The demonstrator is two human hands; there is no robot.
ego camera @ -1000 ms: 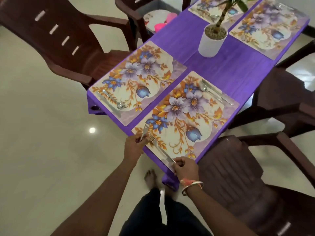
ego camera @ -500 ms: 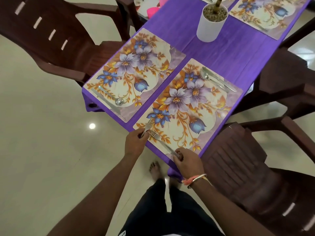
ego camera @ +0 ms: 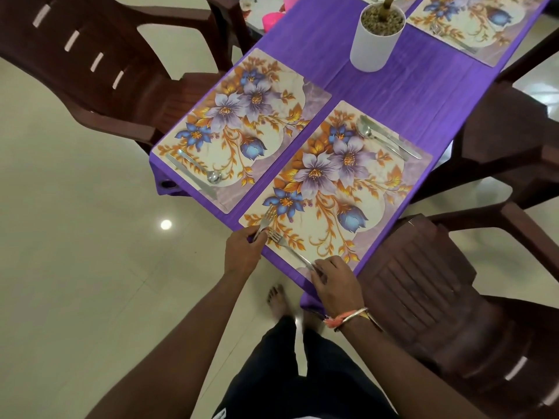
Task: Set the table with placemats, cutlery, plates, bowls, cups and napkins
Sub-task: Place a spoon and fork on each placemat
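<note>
Two floral placemats lie side by side on the purple table [ego camera: 402, 92]. At the near edge of the right placemat [ego camera: 378, 204] my left hand [ego camera: 242, 255] grips a fork [ego camera: 266, 220] by its handle, tines pointing up the mat. A second fork [ego camera: 287, 247] lies along the mat's near edge, and my right hand [ego camera: 335, 282] pinches its handle end. A spoon and knife [ego camera: 384, 137] lie at that mat's far edge. The left placemat [ego camera: 266, 86] carries a spoon [ego camera: 208, 173] and a knife [ego camera: 190, 176].
A white plant pot [ego camera: 375, 40] stands mid-table, with another placemat [ego camera: 472, 28] beyond it. Dark brown plastic chairs stand at the left [ego camera: 99, 71] and at the right [ego camera: 447, 297]. A pink cup [ego camera: 272, 18] sits on a far chair. My bare foot [ego camera: 276, 297] is on the tiled floor.
The view has shifted closer and lower over the table. Both hands stay at the near edge of the right placemat on the two forks, which have barely moved.
</note>
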